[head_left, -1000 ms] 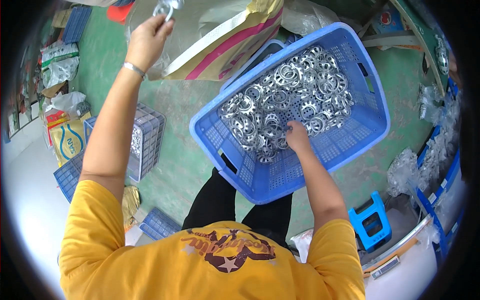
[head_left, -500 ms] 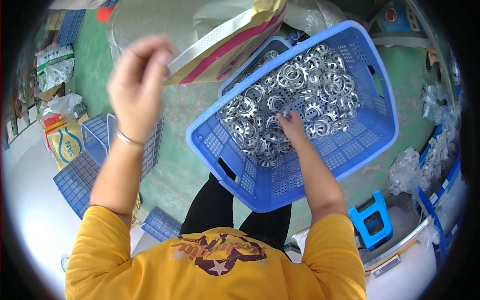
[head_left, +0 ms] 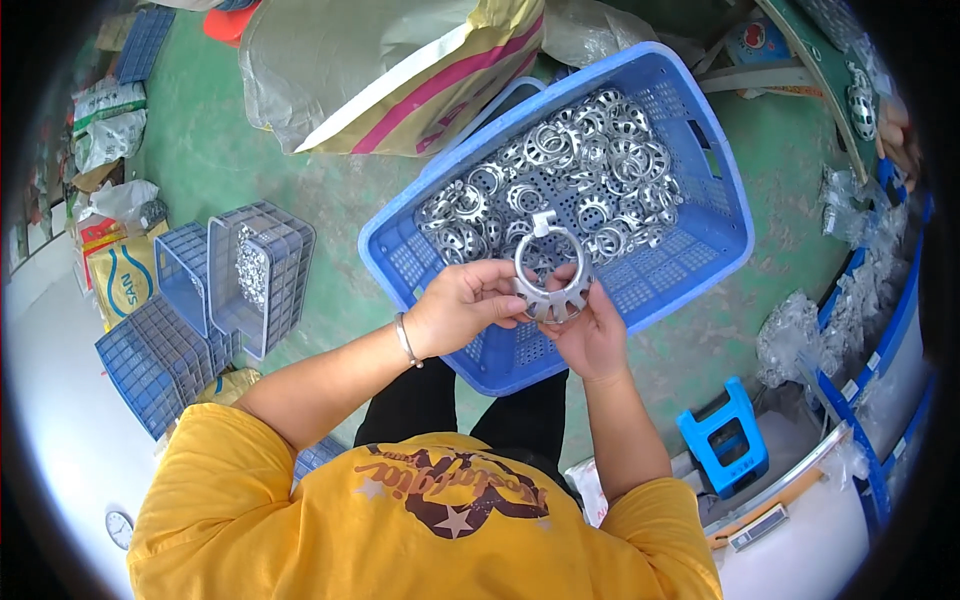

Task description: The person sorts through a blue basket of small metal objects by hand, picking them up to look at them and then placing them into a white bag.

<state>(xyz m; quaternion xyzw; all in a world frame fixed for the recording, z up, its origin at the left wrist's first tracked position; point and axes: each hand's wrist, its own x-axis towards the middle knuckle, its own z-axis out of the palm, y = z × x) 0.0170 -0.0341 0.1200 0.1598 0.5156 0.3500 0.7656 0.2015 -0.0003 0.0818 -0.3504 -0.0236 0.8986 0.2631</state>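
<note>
Between both my hands is a silver metal ring (head_left: 556, 305) with slots along its lower rim and a small block at its top. My left hand (head_left: 462, 308) pinches its left side, thumb in front. On the lower right side, my right hand (head_left: 597, 338) grips the same ring, its fingers partly hidden behind the metal. The ring is held up over the near part of a large blue plastic basket (head_left: 690, 285). Inside that basket lie many similar silver rings (head_left: 610, 150), heaped loosely, with a bit of the perforated bottom showing among them.
Beyond the basket stands a large woven sack (head_left: 420, 90) with a pink stripe. Grey-blue crates (head_left: 285, 285) are at the left, one holding small metal parts. A bright blue stool (head_left: 725, 440) stands at the right, near plastic-wrapped goods (head_left: 790, 340).
My left hand has come down from beside the sack to the ring. My right hand has lifted out of the heap toward me. The ring is now between both hands.
</note>
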